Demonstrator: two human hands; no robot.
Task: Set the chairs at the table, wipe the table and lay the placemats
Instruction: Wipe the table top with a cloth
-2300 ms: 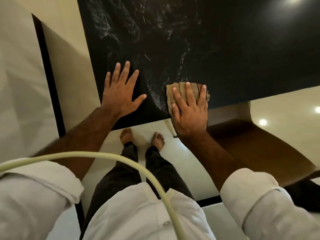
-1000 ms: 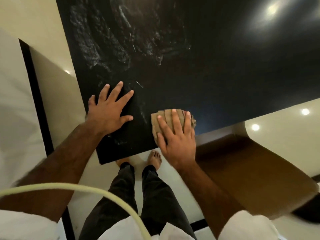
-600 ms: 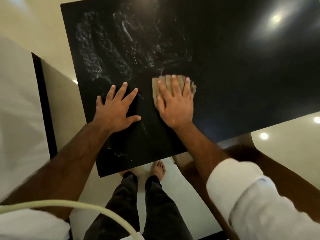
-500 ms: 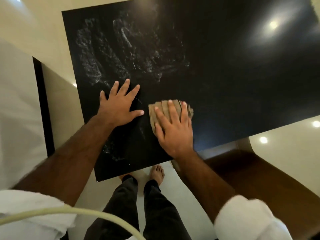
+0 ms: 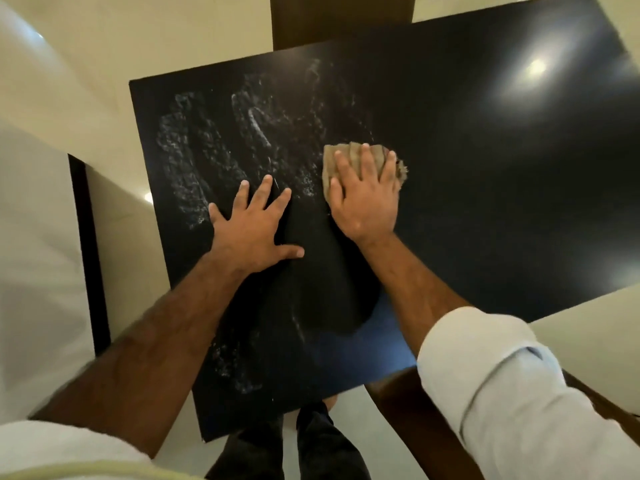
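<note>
A glossy black table [image 5: 485,202] fills the middle of the head view, streaked with whitish wet smears on its left half. My right hand [image 5: 365,199] lies flat with straight fingers on a folded tan cloth [image 5: 346,157], pressing it onto the tabletop near the centre. My left hand [image 5: 251,226] rests flat on the table with fingers spread, just left of the cloth. A brown wooden chair [image 5: 408,410] shows under my right forearm at the table's near edge. Another brown chair back [image 5: 341,19] stands at the far side.
Cream tiled floor [image 5: 86,64] with a dark strip [image 5: 88,254] lies left of the table. My dark trousers [image 5: 287,448] stand at the table's near corner. A ceiling light reflects on the table's right part.
My right hand has pushed the cloth away from me, from near the front edge toward the table's centre. The left hand stays planted flat. The view has tilted to show more of the table.
</note>
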